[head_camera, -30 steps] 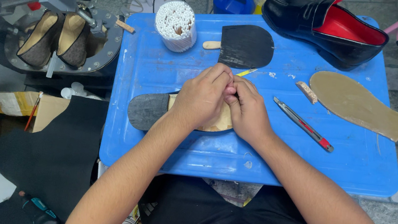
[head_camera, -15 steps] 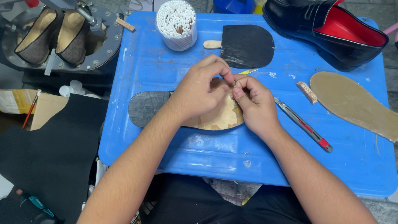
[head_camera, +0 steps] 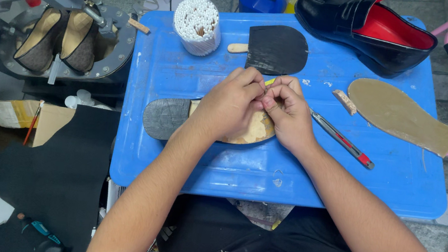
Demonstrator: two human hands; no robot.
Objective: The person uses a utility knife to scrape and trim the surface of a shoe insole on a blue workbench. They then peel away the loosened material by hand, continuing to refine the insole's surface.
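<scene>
Two hands are met at the middle of the blue bench (head_camera: 174, 160), over a shoe sole (head_camera: 171, 118) that lies flat with its dark heel end pointing left and its pale forepart under the palms. On the far left, off the bench, a pair of brown heeled shoes (head_camera: 61, 40) is seen set in a grey machine. The left hand (head_camera: 229, 109) is laid on the sole, its fingers (head_camera: 252, 84) pinched narrow on something small and yellowish at the tips. The right hand (head_camera: 291, 114) is brought against it, fingers likewise pinched shut on the same small thing; what that thing is cannot be told. The step is judged best done with the sole kept pressed flat by the heels of the hands, the pinch kept close to the sole's edge, and the pull kept slow and even, so that nothing tears. Further right a utility knife (head_camera: 342, 139) lies just beside the right wrist, and a tan insole (head_camera: 402, 115) lies well apart. The sole's forepart is largely hidden by the hands. A black shoe (head_camera: 361, 29) with red lining is cut off at the top edge.
</scene>
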